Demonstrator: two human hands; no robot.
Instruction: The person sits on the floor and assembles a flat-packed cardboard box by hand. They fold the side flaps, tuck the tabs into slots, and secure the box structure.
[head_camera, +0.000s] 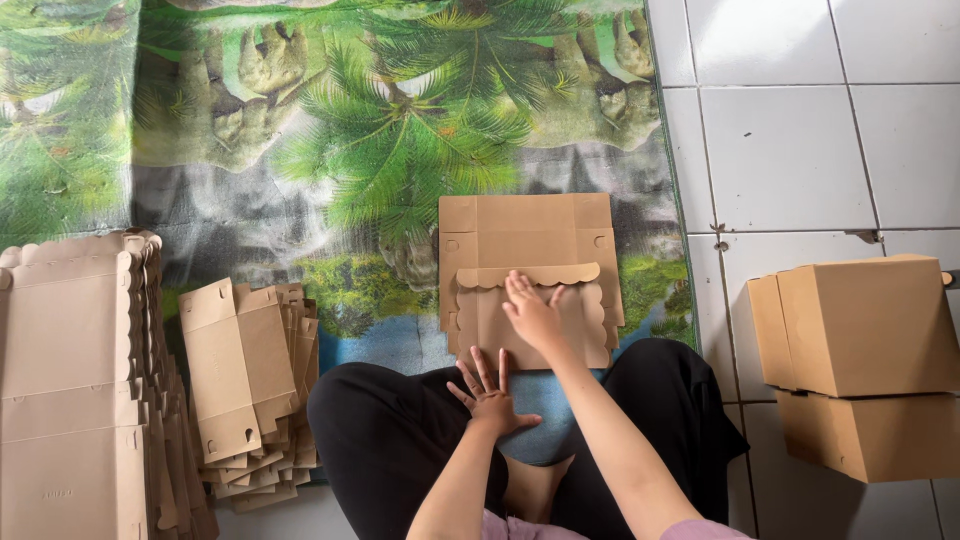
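Black-trousered legs (400, 440) folded cross-legged filled the bottom centre of the frame, with the person's two bare forearms reaching forward over them. Her left hand (489, 390) lay flat, fingers spread wide, on the near edge of a flat brown cardboard box blank with a scalloped flap (530, 270), gripping nothing. Her right hand (532, 310) rested a little farther up, palm down and fingers extended together, pressing on the folded scalloped panel rather than pinching it. That blank lay at the centre of the frame, just beyond the knees, on a vinyl floor mat printed with green palm trees and grey rock (330, 150) that covered the upper left and middle of the picture.

To the left of the legs sat a loose pile of smaller flat brown cardboard pieces with punched slots (245, 390), and at the far lower left edge stood a taller stack of flat scallop-edged cardboard blanks (70, 390). On the white tiled floor (800, 130) at the right, two assembled brown cardboard boxes (865, 365) were stacked one on the other, well apart from the hands.
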